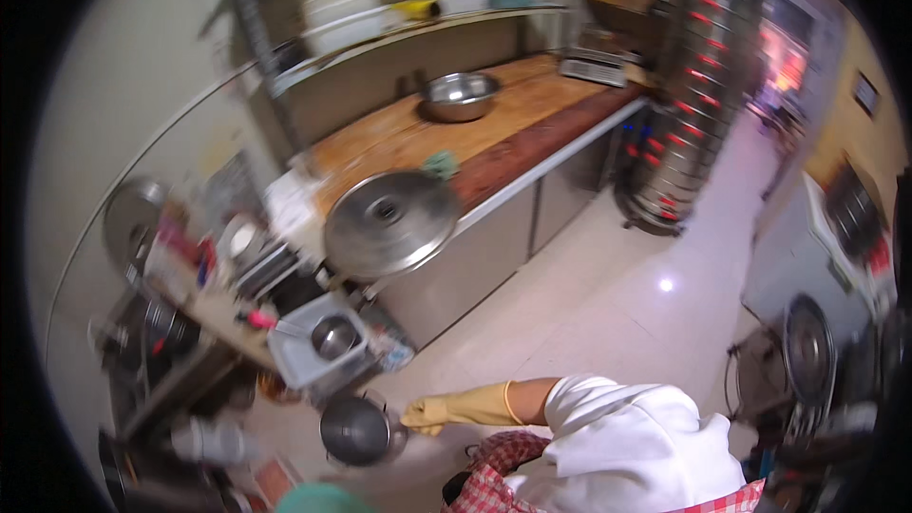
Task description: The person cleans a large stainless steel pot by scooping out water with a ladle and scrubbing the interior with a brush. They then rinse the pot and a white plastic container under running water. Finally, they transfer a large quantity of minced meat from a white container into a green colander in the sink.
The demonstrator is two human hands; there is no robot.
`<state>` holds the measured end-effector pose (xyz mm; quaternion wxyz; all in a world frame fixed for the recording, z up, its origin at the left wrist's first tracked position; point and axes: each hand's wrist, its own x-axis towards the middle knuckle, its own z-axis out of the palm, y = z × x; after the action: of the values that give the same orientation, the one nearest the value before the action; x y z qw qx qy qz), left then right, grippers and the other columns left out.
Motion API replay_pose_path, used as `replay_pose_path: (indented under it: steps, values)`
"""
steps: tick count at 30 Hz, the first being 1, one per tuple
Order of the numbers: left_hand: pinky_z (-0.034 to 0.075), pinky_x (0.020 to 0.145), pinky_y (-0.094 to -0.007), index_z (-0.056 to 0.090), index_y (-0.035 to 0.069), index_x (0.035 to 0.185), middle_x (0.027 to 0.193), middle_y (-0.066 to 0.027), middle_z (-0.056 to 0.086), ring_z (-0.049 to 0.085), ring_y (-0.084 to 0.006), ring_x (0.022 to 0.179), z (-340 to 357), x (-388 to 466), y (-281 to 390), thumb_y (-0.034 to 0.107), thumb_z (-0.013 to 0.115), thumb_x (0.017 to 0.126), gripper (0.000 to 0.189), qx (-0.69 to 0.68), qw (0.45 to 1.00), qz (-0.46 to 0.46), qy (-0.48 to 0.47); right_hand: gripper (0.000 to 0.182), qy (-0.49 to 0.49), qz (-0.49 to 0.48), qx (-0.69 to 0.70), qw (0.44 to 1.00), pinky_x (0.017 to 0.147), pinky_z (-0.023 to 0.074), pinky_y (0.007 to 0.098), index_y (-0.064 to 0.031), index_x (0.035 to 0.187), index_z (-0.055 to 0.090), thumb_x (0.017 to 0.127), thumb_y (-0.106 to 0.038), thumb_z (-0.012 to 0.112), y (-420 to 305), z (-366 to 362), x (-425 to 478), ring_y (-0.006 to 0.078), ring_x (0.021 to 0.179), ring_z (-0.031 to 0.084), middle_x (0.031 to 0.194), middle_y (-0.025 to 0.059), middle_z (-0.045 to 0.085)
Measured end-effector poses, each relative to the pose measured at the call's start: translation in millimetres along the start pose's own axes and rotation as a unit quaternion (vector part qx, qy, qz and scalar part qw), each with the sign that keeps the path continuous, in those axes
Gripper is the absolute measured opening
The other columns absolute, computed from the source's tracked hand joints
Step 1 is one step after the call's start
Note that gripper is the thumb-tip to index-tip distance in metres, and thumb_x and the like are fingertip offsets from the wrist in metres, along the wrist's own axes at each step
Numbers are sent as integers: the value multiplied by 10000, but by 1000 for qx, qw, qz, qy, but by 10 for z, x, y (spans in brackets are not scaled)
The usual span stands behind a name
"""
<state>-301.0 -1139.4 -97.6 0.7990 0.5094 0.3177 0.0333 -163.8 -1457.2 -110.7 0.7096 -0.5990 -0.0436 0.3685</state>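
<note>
My right hand wears a yellow rubber glove and reaches left across the lower middle, its fingers curled. Right at its fingertips in the picture is the rim of a dark round pan with small loop handles; whether the hand grips it is unclear. Part of a shiny metal vessel shows between them. A blurred green shape at the bottom edge cannot be identified. My left hand is out of view. A red checked apron and a white sleeve cover my body and arm.
A wooden-topped counter bears a steel bowl, a large round metal lid overhanging its front, and a scale. A plastic tub stands left. Tall stacked steamers stand at the far right.
</note>
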Motion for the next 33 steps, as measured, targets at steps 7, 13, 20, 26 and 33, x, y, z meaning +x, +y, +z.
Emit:
replay_pose_path:
  steps: [7,13,20,26,33]
  values:
    - [460,964,-470,438,-20,1243,1278,-196,470,499,-332,1155,865,800,-245,156,556,829,465,42,976,-201,-70,478,367,308,-324,816,949,441,475,-35,1123,653,863,-424,556,1639,-1226,-1756,379,1096,585,1168,225,621]
    - [456,971,-500,433,-18,1237,1286,-210,452,484,-361,1162,244,1213,-115,142,538,820,458,-45,966,-254,10,490,381,446,-220,779,982,425,455,-48,1157,654,846,-419,579,1082,-842,-2533,374,1160,561,1203,193,620]
    - [451,979,-536,427,-16,1230,1295,-227,431,466,-395,1170,-2394,1035,-369,125,516,811,451,-280,896,-294,182,494,352,329,-164,861,606,542,365,22,1042,609,865,-435,558,1376,-199,-1602,225,716,634,852,147,654]
    - [432,994,-601,355,-1,1265,1297,-221,389,438,-424,1190,-2912,358,264,48,493,736,549,-351,885,-184,246,503,163,194,-275,927,710,535,356,26,1147,600,877,-397,566,777,826,119,219,819,629,949,140,659]
    - [447,953,-644,357,24,1282,1299,-218,380,422,-424,1209,-3609,-317,298,25,481,717,578,-393,840,-139,348,510,41,100,-425,899,809,504,353,38,1171,601,878,-379,582,308,1855,1284,238,916,639,1016,169,679]
